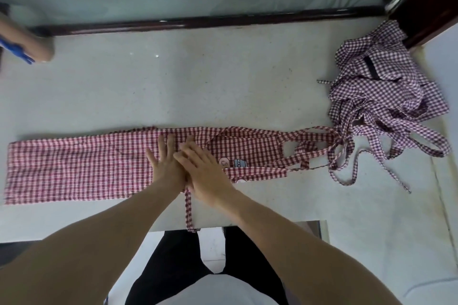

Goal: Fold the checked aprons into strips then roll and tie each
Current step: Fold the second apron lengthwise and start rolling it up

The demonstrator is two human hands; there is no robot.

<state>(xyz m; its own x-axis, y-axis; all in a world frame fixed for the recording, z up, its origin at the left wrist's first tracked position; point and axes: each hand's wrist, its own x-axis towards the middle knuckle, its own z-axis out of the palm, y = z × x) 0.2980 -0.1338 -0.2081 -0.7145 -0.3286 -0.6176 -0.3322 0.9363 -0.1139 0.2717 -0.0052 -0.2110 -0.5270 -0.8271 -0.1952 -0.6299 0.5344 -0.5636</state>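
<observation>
A red-and-white checked apron [79,168] lies folded into a long strip across the pale table [198,82], its bib end and ties to the right. One tie [188,210] hangs over the table's front edge. My left hand [164,166] and my right hand [200,168] lie flat side by side on the middle of the strip, fingers straight, pressing the cloth. A crumpled pile of purple-checked aprons [381,91] sits at the right, its ties trailing over the red apron's straps.
A dark wooden rail [198,21] runs along the table's far edge, with a dark post [426,7] at the far right. Another person's arm with a blue object [22,42] shows at the far left. My dark-trousered legs [178,267] stand below the front edge.
</observation>
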